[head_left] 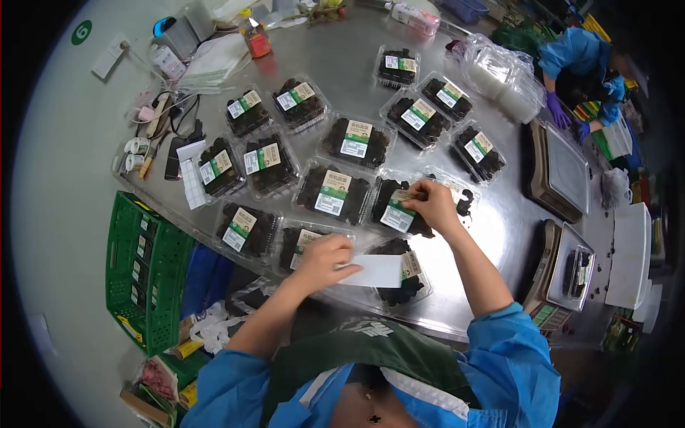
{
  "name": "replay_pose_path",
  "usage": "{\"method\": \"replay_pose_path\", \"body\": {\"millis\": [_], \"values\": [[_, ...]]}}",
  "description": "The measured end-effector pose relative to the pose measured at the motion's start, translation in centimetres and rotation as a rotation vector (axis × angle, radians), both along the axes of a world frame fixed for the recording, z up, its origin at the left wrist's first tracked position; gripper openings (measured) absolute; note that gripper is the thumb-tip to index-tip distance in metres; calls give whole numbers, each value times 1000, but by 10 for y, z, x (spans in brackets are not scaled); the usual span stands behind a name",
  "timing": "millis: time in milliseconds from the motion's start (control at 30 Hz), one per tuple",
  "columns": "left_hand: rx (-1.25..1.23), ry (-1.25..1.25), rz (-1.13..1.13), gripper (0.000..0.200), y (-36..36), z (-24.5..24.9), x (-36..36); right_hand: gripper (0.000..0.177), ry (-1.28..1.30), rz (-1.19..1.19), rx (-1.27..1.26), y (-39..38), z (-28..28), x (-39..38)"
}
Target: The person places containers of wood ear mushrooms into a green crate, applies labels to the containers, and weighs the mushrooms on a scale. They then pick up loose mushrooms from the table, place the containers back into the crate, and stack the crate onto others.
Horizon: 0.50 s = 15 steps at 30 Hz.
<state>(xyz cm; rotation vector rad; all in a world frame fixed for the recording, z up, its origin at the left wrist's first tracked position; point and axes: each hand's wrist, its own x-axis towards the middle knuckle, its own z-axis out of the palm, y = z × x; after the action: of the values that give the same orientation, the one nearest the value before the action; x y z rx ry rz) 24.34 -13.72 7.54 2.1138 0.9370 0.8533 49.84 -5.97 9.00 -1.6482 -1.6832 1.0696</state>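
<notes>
My left hand (325, 261) pinches a white paper strip (378, 271), which stretches right over a clear plastic box (401, 291) of dark, lumpy food near the table's front edge. A box behind the wrist is partly hidden. My right hand (435, 205) has thumb and fingertips closed at the upper edge of a beige and green label (399, 212). That label lies over the lid of another clear box (382, 194) with the same dark contents. Just left of it stands a labelled box (332, 194); behind the right hand, one more box (464, 194) is partly covered.
Several more labelled boxes (357, 139) spread across the metal table (342, 57). Two scales (564, 171) stand at right, the nearer bearing a box (579, 272). A green crate (146, 271) sits below the left edge. At upper right, a person in blue sleeves and purple gloves (556, 110) bends down.
</notes>
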Motion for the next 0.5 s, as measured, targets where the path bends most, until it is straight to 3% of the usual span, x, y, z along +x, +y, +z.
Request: {"method": "replay_pose_path", "body": {"millis": [33,67,167,200,267,333,400,500], "values": [[82,35,-45,29,8,-5,22,27,-356,87,87,7,-9,-10],[165,66,-92,28,19,-8,50,27,-356,88,90,10,-12,-11],[103,243,-178,24,22,-42,74,45,-764,240,149,24,-5,-5],[105,236,-183,24,19,-45,76,45,-771,236,146,31,-4,3],[-21,326,-304,22,8,-50,72,44,-796,190,468,48,-11,26],[-7,289,-311,21,-4,-38,65,40,-790,112,477,55,-20,47],[-23,86,-141,19,-18,-17,46,30,-558,-59,512,55,-17,68],[-359,-79,344,15,-63,14,-37,14,-268,-310,565,10,15,100]]}}
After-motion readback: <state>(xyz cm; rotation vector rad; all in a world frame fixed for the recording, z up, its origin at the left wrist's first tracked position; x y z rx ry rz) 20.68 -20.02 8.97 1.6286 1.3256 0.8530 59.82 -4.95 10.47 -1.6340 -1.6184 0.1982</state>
